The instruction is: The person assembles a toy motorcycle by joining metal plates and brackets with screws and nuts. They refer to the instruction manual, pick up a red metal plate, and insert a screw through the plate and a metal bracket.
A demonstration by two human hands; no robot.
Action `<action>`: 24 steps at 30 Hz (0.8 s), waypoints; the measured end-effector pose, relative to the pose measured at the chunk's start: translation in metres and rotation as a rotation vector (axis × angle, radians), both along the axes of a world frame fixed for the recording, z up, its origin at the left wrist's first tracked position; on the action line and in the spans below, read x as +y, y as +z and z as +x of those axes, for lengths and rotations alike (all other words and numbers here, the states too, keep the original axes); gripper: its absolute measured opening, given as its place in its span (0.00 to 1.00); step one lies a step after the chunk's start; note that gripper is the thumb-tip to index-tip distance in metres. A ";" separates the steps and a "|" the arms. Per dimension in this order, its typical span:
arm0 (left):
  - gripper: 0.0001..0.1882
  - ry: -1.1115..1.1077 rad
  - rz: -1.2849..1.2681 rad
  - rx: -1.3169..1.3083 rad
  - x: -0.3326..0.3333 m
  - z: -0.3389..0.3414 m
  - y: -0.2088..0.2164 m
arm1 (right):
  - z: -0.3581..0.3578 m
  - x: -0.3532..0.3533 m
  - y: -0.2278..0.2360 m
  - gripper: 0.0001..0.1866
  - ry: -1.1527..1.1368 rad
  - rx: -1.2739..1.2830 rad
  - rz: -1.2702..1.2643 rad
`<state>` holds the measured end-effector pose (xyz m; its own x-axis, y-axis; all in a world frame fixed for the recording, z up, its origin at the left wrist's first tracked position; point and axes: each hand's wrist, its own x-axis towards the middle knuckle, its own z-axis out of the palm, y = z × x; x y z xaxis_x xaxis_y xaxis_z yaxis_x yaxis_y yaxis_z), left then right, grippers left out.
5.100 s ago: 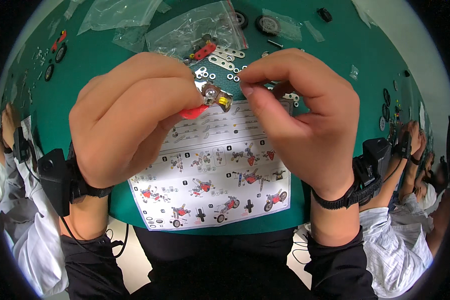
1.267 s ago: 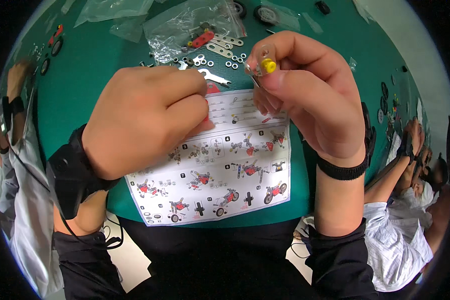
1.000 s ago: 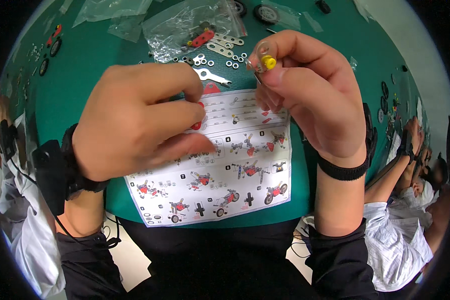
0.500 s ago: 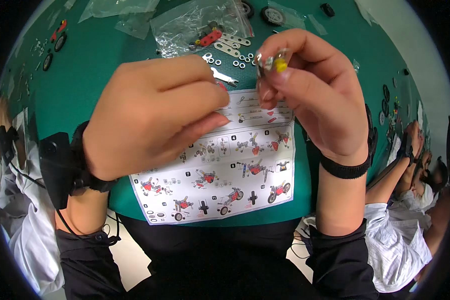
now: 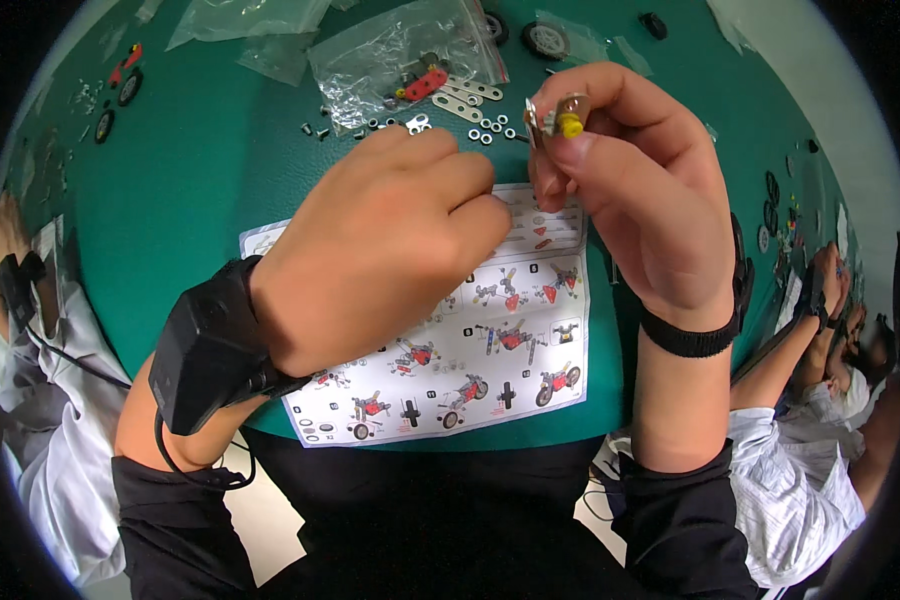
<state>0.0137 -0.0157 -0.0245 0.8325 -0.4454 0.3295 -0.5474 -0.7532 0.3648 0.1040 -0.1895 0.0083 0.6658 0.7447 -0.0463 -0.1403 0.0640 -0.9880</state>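
My right hand is raised over the right side of the instruction sheet, its fingers pinched on a small metal part with a yellow piece. Thin silvery plates of that part stick up past the thumb and forefinger. My left hand hangs back-up over the upper left of the printed instruction sheet, its fingers curled down and in. The knuckles hide the fingertips and whatever they hold. Just beyond it lie several small nuts and a silvery bracket.
A clear zip bag lies at the back, beside a red perforated plate and silvery perforated strips. Wheels rest behind. More parts lie left and right, near other people's hands on both sides.
My left hand has shifted right and turned, its knuckles now covering the spot where a small silvery wrench lay. My right hand keeps its pinch and has barely moved.
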 end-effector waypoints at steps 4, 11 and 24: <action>0.12 0.037 -0.017 0.064 -0.001 -0.001 0.004 | -0.002 -0.001 0.000 0.12 0.013 0.004 0.035; 0.13 0.082 0.012 0.098 -0.001 -0.005 0.007 | -0.004 0.000 0.002 0.12 0.014 -0.005 0.054; 0.06 0.193 -0.264 0.031 0.049 -0.004 0.023 | -0.004 0.002 0.003 0.11 -0.013 -0.003 -0.056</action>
